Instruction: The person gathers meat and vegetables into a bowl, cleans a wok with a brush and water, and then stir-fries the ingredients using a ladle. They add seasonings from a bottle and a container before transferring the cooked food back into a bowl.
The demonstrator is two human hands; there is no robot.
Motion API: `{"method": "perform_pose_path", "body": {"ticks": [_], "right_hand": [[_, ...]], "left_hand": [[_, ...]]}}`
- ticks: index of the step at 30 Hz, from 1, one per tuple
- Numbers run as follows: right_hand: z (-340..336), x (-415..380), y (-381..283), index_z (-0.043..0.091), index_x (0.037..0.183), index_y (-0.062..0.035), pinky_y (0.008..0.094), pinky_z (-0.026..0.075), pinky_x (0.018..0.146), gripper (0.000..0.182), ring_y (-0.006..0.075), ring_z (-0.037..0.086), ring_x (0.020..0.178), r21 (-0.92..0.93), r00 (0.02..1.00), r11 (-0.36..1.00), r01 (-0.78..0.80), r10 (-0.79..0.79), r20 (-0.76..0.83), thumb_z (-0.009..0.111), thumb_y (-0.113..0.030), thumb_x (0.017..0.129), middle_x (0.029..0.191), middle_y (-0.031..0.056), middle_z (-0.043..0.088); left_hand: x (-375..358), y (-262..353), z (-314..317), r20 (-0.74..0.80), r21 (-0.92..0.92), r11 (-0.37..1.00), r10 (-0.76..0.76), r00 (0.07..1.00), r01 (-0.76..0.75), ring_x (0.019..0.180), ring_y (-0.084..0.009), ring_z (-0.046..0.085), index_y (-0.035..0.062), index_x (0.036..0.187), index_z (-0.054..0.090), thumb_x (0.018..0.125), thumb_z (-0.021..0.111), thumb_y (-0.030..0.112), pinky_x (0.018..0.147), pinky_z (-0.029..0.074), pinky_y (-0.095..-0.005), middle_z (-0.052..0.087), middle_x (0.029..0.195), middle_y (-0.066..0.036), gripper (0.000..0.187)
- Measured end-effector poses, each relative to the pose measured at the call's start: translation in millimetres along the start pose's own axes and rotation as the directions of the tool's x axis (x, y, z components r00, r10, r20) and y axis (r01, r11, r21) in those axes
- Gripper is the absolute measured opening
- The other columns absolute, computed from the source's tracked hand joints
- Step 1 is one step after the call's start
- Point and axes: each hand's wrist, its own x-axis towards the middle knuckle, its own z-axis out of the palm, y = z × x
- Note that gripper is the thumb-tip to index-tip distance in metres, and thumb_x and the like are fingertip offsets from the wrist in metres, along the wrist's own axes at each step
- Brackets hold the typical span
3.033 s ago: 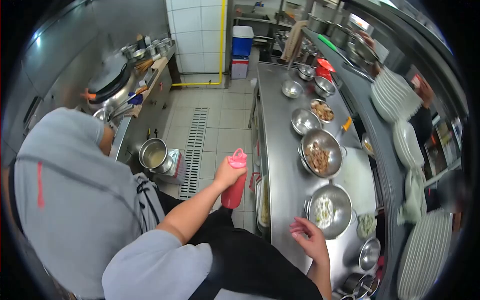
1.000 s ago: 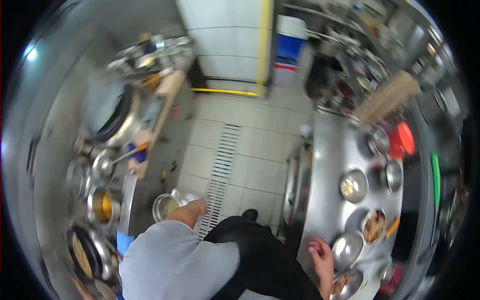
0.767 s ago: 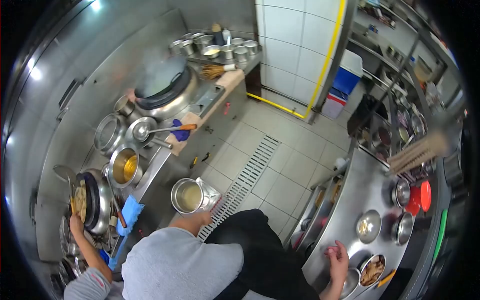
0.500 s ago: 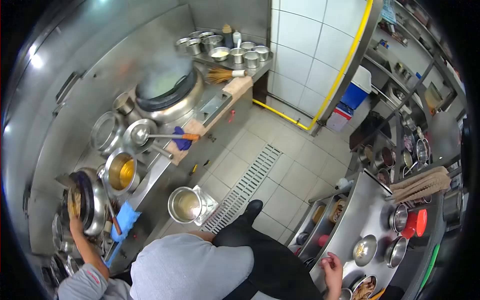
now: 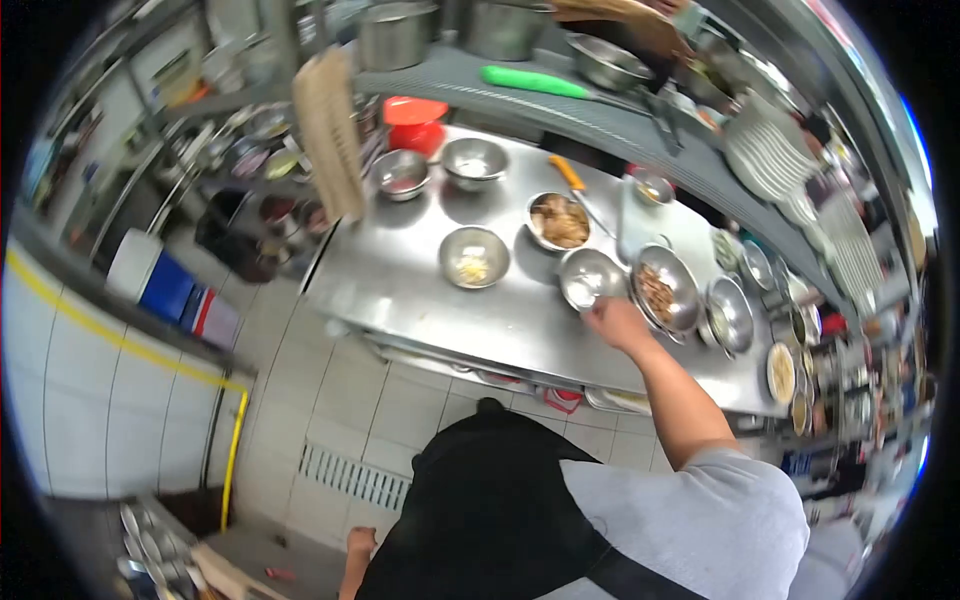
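My right hand (image 5: 617,324) reaches over the steel counter, fingers curled at the near rim of a small steel bowl (image 5: 588,276). The bowl's inside looks mostly bare and shiny. To its right is a steel bowl of brown pieces, perhaps meat (image 5: 655,292). Behind it on the left, a bowl (image 5: 560,221) holds larger browned pieces. Further left sits a bowl with chopped pale yellow bits (image 5: 473,268). My left hand (image 5: 361,541) hangs low beside my black apron, its fingers curled with nothing visible in them.
An orange-handled knife (image 5: 567,174) lies behind the bowls, near a pale cutting board (image 5: 640,228). Two steel bowls and a red container (image 5: 414,135) stand at the counter's left end. A shelf (image 5: 460,85) above carries pots, a green-handled tool and stacked plates (image 5: 765,150).
My view has swung right, from the stoves and a co-worker's arm to the steel counter. My right hand has moved from above the counter to the small bowl's rim.
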Motion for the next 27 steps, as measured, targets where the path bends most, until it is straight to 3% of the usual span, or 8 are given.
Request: {"method": "perform_pose_path", "body": {"ticks": [4, 6, 9, 11, 15, 20, 22, 27], "right_hand": [[-2.8, -31.1, 107.4, 0.067, 0.086, -0.0037, 0.0478, 0.050, 0.074, 0.033, 0.0379, 0.064, 0.081, 0.103, 0.772, 0.854, -0.511, 0.508, -0.382, 0.060, -0.036, 0.083, 0.085, 0.0207, 0.067], [-2.3, -44.9, 162.8, 0.066, 0.090, -0.0001, 0.0465, 0.050, 0.076, 0.040, 0.0394, 0.064, 0.084, 0.241, 0.626, 0.764, -0.598, 0.633, -0.456, 0.060, -0.040, 0.083, 0.085, 0.0239, 0.066], [10.3, -47.8, 211.2, 0.063, 0.085, 0.0037, 0.0471, 0.051, 0.066, 0.043, 0.0357, 0.066, 0.074, 0.237, 0.573, 0.747, -0.622, 0.640, -0.513, 0.061, -0.040, 0.083, 0.078, 0.0225, 0.066], [-6.2, -48.2, 194.4, 0.061, 0.081, 0.0040, 0.0420, 0.051, 0.051, 0.038, 0.0271, 0.065, 0.062, 0.553, 0.559, 0.471, -0.687, 0.829, -0.011, 0.063, -0.034, 0.082, 0.071, 0.0172, 0.064], [19.0, -27.1, 215.5, 0.060, 0.078, -0.0009, 0.0319, 0.044, 0.041, 0.024, 0.0186, 0.060, 0.051, 0.758, 0.589, 0.272, -0.593, 0.788, 0.178, 0.063, -0.024, 0.081, 0.063, 0.0085, 0.059], [12.2, -17.7, 216.8, 0.056, 0.072, -0.0076, 0.0269, 0.036, 0.038, 0.013, 0.0148, 0.049, 0.042, 0.941, 0.548, -0.223, -0.256, 0.768, 0.331, 0.062, -0.017, 0.079, 0.054, 0.0017, 0.049], [4.6, -15.6, 209.2, 0.056, 0.073, -0.0074, 0.0278, 0.038, 0.037, 0.010, 0.0138, 0.049, 0.042, 0.953, 0.552, -0.198, -0.231, 0.780, 0.295, 0.060, -0.016, 0.078, 0.054, 0.0013, 0.049], [-19.2, -7.6, 193.6, 0.055, 0.072, -0.0053, 0.0290, 0.040, 0.036, 0.011, 0.0137, 0.049, 0.042, 0.944, 0.532, 0.207, -0.255, 0.846, -0.042, 0.052, -0.013, 0.079, 0.055, 0.0020, 0.052]], "left_hand": [[61.2, -9.0, -14.7, -0.089, 0.149, 0.935, 0.336, 0.938, -0.321, 0.088, -0.0302, 0.064, 0.0025, 0.096, 0.064, 0.083, 0.062, 0.022, 0.082, 0.049, -0.0415, 0.067, 0.089, -0.015, 0.023], [10.8, 74.6, -54.7, -0.137, -0.277, 0.961, -0.027, 0.990, -0.012, 0.084, -0.0293, 0.065, 0.0013, 0.098, 0.062, 0.080, 0.064, 0.019, 0.077, 0.051, -0.0402, 0.066, 0.084, -0.017, 0.025], [8.8, 116.9, -79.7, -0.103, -0.256, 0.963, 0.061, 0.993, -0.086, 0.083, -0.0291, 0.065, -0.0013, 0.103, 0.060, 0.081, 0.061, 0.022, 0.076, 0.052, -0.0379, 0.066, 0.086, -0.017, 0.032], [60.2, 102.4, -71.6, -0.161, -0.152, 0.981, 0.097, 0.982, -0.122, 0.081, -0.0279, 0.065, -0.0028, 0.103, 0.061, 0.083, 0.059, 0.022, 0.076, 0.051, -0.0371, 0.067, 0.086, -0.016, 0.032], [86.3, 104.9, -103.4, -0.211, -0.021, 0.986, 0.159, 0.964, -0.167, 0.080, -0.0266, 0.065, -0.0044, 0.102, 0.062, 0.084, 0.057, 0.022, 0.076, 0.052, -0.0363, 0.067, 0.086, -0.015, 0.032], [109.6, 96.3, -133.3, -0.174, 0.036, 0.972, 0.234, 0.957, -0.231, 0.079, -0.0263, 0.066, -0.0046, 0.100, 0.063, 0.085, 0.057, 0.022, 0.075, 0.052, -0.0360, 0.068, 0.086, -0.015, 0.031], [106.4, 100.6, -140.9, -0.146, 0.064, 0.967, 0.255, 0.956, -0.248, 0.079, -0.0262, 0.066, -0.0046, 0.099, 0.063, 0.085, 0.056, 0.022, 0.075, 0.052, -0.0359, 0.068, 0.087, -0.016, 0.031], [113.6, 144.3, -170.6, -0.063, 0.154, 0.930, 0.347, 0.936, -0.335, 0.079, -0.0259, 0.066, -0.0048, 0.097, 0.064, 0.086, 0.056, 0.023, 0.074, 0.052, -0.0356, 0.068, 0.087, -0.016, 0.031]]}}
